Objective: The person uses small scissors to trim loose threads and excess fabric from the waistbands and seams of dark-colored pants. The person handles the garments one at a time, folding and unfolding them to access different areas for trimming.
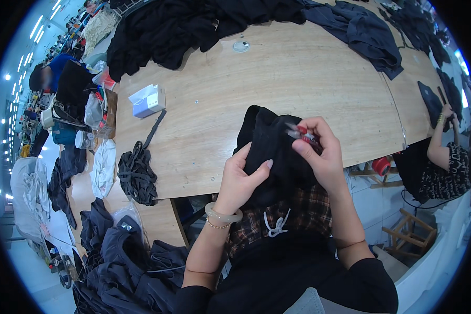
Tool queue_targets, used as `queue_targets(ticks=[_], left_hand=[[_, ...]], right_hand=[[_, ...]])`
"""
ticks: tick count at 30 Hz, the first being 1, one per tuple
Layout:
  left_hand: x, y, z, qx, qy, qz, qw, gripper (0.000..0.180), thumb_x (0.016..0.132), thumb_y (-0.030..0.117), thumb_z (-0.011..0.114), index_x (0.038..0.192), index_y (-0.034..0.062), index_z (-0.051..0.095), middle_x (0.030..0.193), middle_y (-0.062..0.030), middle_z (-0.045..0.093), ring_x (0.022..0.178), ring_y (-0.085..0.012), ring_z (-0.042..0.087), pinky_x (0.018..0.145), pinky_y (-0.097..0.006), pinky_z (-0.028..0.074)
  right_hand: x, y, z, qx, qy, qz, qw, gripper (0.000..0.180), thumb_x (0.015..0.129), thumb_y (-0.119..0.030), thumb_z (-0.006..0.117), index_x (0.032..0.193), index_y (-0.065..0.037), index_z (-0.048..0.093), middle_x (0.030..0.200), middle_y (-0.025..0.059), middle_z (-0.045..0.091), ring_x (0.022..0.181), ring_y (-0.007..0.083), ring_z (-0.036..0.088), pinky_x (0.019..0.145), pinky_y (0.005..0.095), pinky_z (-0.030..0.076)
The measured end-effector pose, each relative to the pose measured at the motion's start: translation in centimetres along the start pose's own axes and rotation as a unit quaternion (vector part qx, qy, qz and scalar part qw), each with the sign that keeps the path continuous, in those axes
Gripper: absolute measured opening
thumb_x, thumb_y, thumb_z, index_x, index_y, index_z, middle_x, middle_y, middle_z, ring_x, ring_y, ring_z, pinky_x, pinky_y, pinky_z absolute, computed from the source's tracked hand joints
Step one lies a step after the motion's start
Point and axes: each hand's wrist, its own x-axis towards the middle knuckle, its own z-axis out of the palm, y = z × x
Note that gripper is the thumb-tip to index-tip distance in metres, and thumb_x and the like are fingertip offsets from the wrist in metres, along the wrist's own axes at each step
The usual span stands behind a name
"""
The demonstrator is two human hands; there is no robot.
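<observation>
Left hand (pixel 243 178) is pinching the soft, matte black, folded cloth (pixel 265 149) over the near edge of the pale wood-grain tabletop (pixel 204 131), likely steadying it; right hand (pixel 322 149) is clasping small red-handled metal snips (pixel 304 135), probably leaving the blurred blades free near the cloth; cloth is draping limply toward brown plaid clothing (pixel 311 209).

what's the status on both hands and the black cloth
Left hand gripping black cloth. Right hand holding red-handled snips, tips by the cloth. Blue-white box on the table, apart from both hands.
</observation>
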Motion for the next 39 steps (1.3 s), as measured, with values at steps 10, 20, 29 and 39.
queue_targets(ticks=[10, 20, 29, 39], left_hand=[[-1.3, -2.2, -1.9, 0.049, 0.015, -0.076, 0.996, 0.031, 0.092, 0.006, 0.073, 0.12, -0.0061, 0.067, 0.107, -0.0043, 0.073, 0.095, -0.0071, 0.064, 0.084, -0.024, 0.053], [-1.5, -2.2, -2.3, 0.052, 0.028, -0.025, 0.998, 0.028, 0.092, 0.007, 0.074, 0.116, -0.0061, 0.069, 0.106, -0.0034, 0.071, 0.096, -0.0077, 0.063, 0.086, -0.024, 0.052], [-1.2, -2.7, -1.9, 0.13, 0.028, 0.026, 0.991, 0.023, 0.089, 0.007, 0.076, 0.106, -0.0068, 0.069, 0.093, -0.0049, 0.067, 0.087, -0.0102, 0.059, 0.082, -0.027, 0.049], [-1.5, -1.9, -2.0, 0.078, 0.037, -0.017, 0.996, 0.02, 0.093, 0.011, 0.075, 0.104, -0.0035, 0.068, 0.092, 0.0013, 0.068, 0.085, -0.0042, 0.057, 0.077, -0.022, 0.049]], right_hand=[[-0.1, 2.4, 4.0, 0.052, -0.049, 0.03, 0.997, 0.01, 0.088, -0.007, 0.078, 0.093, 0.0, 0.073, 0.086, 0.0001, 0.071, 0.08, 0.0044, 0.059, 0.073, 0.0233, 0.048], [3.0, 3.2, -0.9, 0.047, 0.034, 0.091, 0.994, 0.016, 0.091, -0.018, 0.076, 0.095, -0.002, 0.075, 0.083, -0.0003, 0.07, 0.078, 0.0044, 0.058, 0.073, 0.0226, 0.048], [1.1, 2.8, 3.5, 0.061, -0.026, 0.081, 0.994, 0.008, 0.087, -0.008, 0.077, 0.091, -0.001, 0.074, 0.078, -0.0044, 0.064, 0.071, 0.0025, 0.052, 0.068, 0.0203, 0.043], [4.3, 5.7, -5.5, -0.276, 0.203, -0.012, 0.939, 0.027, 0.096, -0.021, 0.071, 0.109, 0.002, 0.071, 0.093, 0.0085, 0.069, 0.083, 0.017, 0.061, 0.077, 0.0291, 0.046]])
